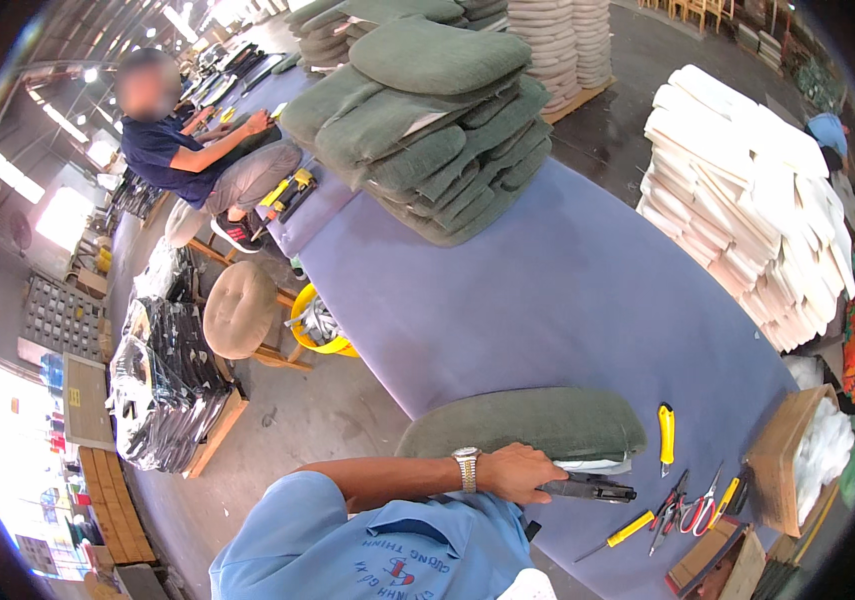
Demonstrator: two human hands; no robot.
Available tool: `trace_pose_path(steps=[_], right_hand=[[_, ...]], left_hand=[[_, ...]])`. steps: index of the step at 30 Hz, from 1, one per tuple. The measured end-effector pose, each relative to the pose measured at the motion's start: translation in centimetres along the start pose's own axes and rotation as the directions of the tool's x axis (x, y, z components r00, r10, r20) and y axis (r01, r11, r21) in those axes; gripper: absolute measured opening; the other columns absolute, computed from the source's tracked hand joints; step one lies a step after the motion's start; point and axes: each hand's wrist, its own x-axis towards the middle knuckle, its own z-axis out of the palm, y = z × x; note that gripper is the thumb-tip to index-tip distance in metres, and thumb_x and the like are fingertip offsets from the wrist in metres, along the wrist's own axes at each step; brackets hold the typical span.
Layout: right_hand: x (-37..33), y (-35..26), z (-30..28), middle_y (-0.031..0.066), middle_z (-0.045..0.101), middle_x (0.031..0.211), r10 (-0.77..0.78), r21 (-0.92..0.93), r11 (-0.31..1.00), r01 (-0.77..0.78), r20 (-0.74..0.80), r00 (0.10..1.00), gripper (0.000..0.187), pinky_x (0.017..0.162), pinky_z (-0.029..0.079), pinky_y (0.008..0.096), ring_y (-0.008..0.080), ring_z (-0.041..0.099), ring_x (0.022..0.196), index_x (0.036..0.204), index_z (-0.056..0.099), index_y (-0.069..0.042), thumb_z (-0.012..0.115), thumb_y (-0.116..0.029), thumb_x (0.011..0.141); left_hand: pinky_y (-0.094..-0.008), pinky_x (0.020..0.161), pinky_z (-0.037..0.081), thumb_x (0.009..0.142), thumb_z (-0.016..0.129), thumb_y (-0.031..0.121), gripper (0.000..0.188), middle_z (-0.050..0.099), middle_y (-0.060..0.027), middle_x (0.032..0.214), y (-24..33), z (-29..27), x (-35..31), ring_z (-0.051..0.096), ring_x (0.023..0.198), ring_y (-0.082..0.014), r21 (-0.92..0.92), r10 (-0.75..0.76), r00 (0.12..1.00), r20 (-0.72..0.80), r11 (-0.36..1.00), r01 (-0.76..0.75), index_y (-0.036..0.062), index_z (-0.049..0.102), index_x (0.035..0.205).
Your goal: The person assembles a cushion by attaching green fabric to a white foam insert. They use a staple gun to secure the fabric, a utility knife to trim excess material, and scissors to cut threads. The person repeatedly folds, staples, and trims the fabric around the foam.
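1 dark tool (602,489) is gripped at its rear end by the left hand (519,473); the fingers (550,472) are curled nearly closed around it, their tips hidden from view. Just beyond the fingers, 1 green cushion (522,418) is laid flat on the blue table (507,310). To their right, 1 yellow cutter (666,432), 1 yellow-handled screwdriver (632,530) and red-handled scissors (697,514) are spread, and farther right a cardboard box (773,465) is filled with white stuffing (823,455). Well beyond the fingers, green cushions (437,130) are stacked.
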Motion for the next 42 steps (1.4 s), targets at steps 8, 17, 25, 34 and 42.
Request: trace_pose_path(steps=[8,17,25,34,42], right_hand=[[-0.5,-7.0,7.8,0.0192,0.070,0.118,-0.143,0.042,0.990,0.137,0.231,0.962,0.042,0.084,0.054,0.0485,0.0366,0.067,0.098,0.133,0.060,-0.006,0.057,-0.033,0.100],[-3.0,4.8,-2.2,0.0215,0.070,0.115,0.139,-0.241,0.957,-0.161,-0.104,0.985,0.040,0.086,0.054,0.0517,0.0415,0.067,0.101,0.130,0.063,-0.007,0.061,-0.031,0.098],[-11.3,13.6,-21.4,0.0235,0.071,0.113,0.476,-0.589,0.524,-0.615,-0.397,0.785,0.038,0.088,0.053,0.0546,0.0458,0.066,0.104,0.126,0.065,-0.007,0.065,-0.030,0.095],[-3.9,10.7,-13.9,0.0243,0.074,0.102,0.361,-0.353,0.832,-0.428,-0.241,0.901,0.035,0.088,0.054,0.0547,0.0456,0.069,0.099,0.118,0.072,-0.007,0.068,-0.031,0.094],[6.6,11.3,-11.1,0.0243,0.074,0.101,0.462,-0.210,0.859,-0.468,-0.077,0.883,0.044,0.091,0.055,0.0511,0.0430,0.071,0.101,0.123,0.069,-0.005,0.070,-0.035,0.091]], left_hand=[[-0.0516,0.087,0.054,0.095,0.069,0.034,0.054,0.072,-0.0185,0.119,-0.6,0.6,0.3,0.069,0.108,-0.0375,0.027,0.076,0.993,-0.093,0.997,-0.073,0.0051,0.058,0.140],[-0.0527,0.082,0.056,0.094,0.070,0.034,0.051,0.073,-0.0172,0.113,-1.2,0.8,-0.3,0.071,0.101,-0.0383,0.088,0.094,0.991,-0.100,0.992,-0.085,0.0089,0.060,0.137],[-0.0453,0.086,0.058,0.094,0.071,0.042,0.057,0.072,-0.0198,0.120,-0.6,-0.1,-0.7,0.072,0.102,-0.0360,0.087,0.147,0.976,-0.163,0.987,-0.134,0.0088,0.061,0.140],[-0.0453,0.084,0.058,0.092,0.075,0.035,0.055,0.074,-0.0226,0.111,-0.8,-0.3,0.1,0.073,0.099,-0.0385,0.070,0.194,0.967,-0.166,0.980,-0.185,0.0015,0.064,0.134],[-0.0437,0.086,0.058,0.093,0.073,0.036,0.054,0.073,-0.0220,0.116,-1.2,-0.4,-0.6,0.073,0.103,-0.0370,0.026,0.166,0.970,-0.180,0.986,-0.164,0.0002,0.064,0.134]])
